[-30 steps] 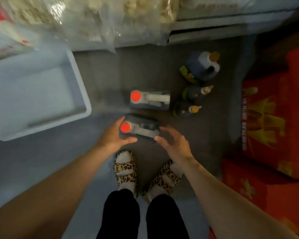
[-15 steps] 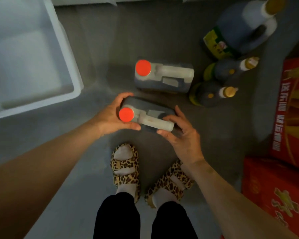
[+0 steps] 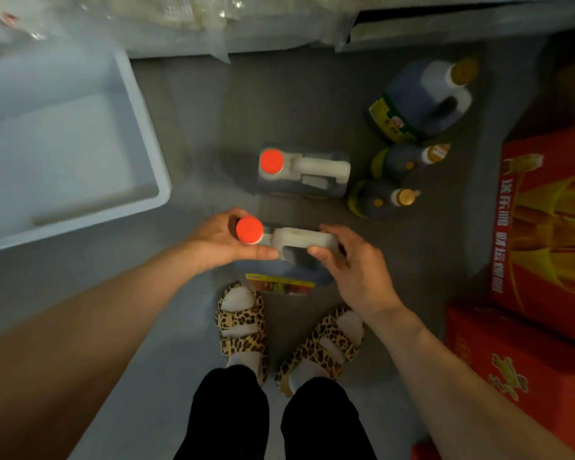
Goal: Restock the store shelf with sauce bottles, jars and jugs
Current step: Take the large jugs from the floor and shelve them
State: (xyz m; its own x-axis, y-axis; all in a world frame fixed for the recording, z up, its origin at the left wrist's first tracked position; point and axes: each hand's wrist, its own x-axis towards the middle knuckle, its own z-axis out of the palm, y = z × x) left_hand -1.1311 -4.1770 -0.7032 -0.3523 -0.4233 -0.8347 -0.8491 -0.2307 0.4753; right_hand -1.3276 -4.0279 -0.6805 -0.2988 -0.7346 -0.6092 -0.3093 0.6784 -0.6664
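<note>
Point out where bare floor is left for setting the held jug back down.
Bare floor lies between the white tub and the red-capped jug on the floor. It is crowded right of that jug, where gold-capped bottles cluster near the red cartons.

Five dark sauce containers, one in hand, the rest on the floor.

The held jug (image 3: 289, 257), red-capped with a white handle, tilts label-down above the sandals. Its twin (image 3: 304, 172) stands behind. A big gold-capped jug (image 3: 419, 101) and two small bottles (image 3: 409, 159) (image 3: 382, 199), possibly soy sauce, stand rightward.
</note>
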